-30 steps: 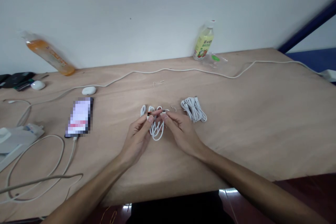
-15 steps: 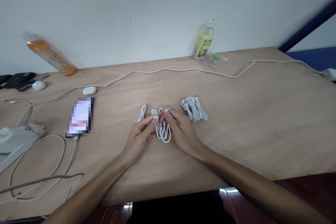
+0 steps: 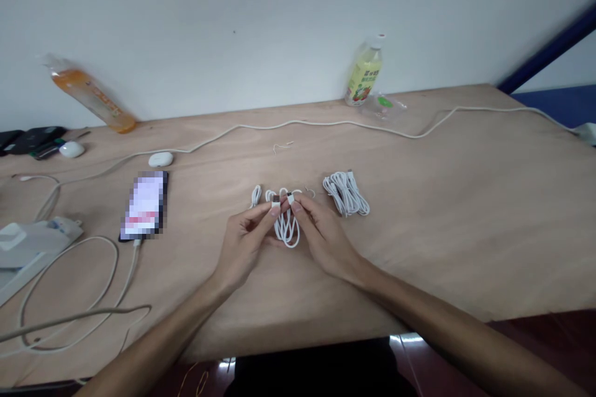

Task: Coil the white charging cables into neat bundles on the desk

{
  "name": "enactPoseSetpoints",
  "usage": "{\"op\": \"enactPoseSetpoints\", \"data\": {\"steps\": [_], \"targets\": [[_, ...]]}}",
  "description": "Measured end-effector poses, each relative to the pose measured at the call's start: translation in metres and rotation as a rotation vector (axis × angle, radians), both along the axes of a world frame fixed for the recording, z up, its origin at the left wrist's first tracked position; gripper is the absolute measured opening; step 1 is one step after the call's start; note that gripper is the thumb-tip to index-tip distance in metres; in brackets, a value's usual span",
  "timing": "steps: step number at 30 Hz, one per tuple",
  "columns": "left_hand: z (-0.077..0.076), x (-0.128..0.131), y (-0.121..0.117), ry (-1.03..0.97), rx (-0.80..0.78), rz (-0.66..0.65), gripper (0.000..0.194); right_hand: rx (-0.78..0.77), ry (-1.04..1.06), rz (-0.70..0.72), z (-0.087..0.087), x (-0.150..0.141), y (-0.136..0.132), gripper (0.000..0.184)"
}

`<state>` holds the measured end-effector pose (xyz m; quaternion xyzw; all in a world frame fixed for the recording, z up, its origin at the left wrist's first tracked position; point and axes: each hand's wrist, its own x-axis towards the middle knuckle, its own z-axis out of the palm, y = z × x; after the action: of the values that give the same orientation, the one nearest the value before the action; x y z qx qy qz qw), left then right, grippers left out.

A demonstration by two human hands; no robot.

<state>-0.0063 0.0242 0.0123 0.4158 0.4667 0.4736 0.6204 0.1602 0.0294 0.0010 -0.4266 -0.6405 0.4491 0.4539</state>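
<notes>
One white coiled cable (image 3: 287, 227), near centre, between our hands: probably light, limp. Left hand (image 3: 239, 245) pinches the left connector (image 3: 275, 203), right hand (image 3: 328, 239) the right connector (image 3: 291, 198); we judge those stiffer ends the best hold.

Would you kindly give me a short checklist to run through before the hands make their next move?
1. Left hand has a grip on a white plug: ok.
2. Right hand has a grip on a second plug: ok.
3. Coiled cable is gathered in loops between the hands: ok.
4. Coil is fastened: cannot tell, as fingers cover part of it.
5. Area around the hands is free of loose bits: not ok, a thin pale strand lies just beyond the right hand.
6. Phone is apart from both hands: ok.
</notes>
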Motion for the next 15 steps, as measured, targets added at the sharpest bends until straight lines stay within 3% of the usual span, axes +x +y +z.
{"op": "enactPoseSetpoints", "data": {"steps": [15], "targets": [[-0.0036,0.0026,-0.0005,-0.075,-0.088,0.01,0.047,-0.048,0.058,-0.03,-0.0027,-0.0017,-0.0024,0.026]]}}
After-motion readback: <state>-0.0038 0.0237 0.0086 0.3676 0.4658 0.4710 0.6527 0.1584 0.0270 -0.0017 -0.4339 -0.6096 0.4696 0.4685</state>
